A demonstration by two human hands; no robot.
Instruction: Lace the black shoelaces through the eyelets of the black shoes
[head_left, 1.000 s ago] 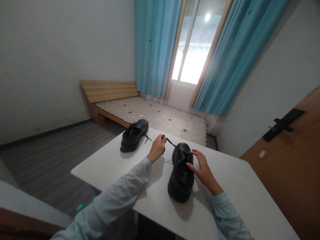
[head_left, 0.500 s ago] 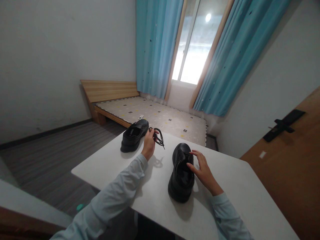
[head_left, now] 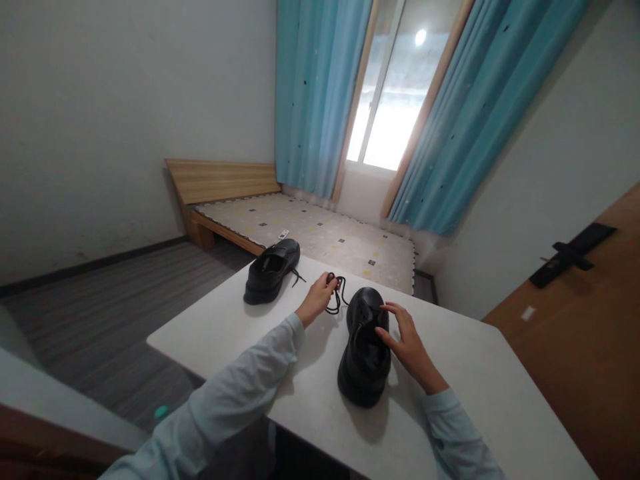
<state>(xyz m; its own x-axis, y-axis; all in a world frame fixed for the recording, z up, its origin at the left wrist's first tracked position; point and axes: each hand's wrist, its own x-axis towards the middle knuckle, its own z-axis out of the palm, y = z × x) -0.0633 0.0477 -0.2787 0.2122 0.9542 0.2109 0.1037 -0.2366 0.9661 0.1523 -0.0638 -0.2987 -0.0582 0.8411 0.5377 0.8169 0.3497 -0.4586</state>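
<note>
At a white table (head_left: 310,400) in a small bedroom, a person's left hand (head_left: 316,299) is closed around a bunched black shoelace (head_left: 336,293), its loops hanging just beside the near black shoe (head_left: 365,347), which stands upright at the table's middle with its toe toward the camera. The right hand (head_left: 407,337) rests against that shoe's right side, fingers (head_left: 387,309) spread loosely over the collar and gripping nothing tightly. A second black shoe (head_left: 273,270) sits well apart at the far left corner of the table, its opening facing the camera, a lace end trailing beside it; whether anything lies inside either shoe cannot be told. Beyond the table a low wooden bed (head_left: 300,223) with a patterned mattress runs under the bright window (head_left: 387,100), framed by blue curtains (head_left: 305,93). A wooden door (head_left: 575,300) with a dark handle stands at right. Nothing lies between the hands and the shoe.
</note>
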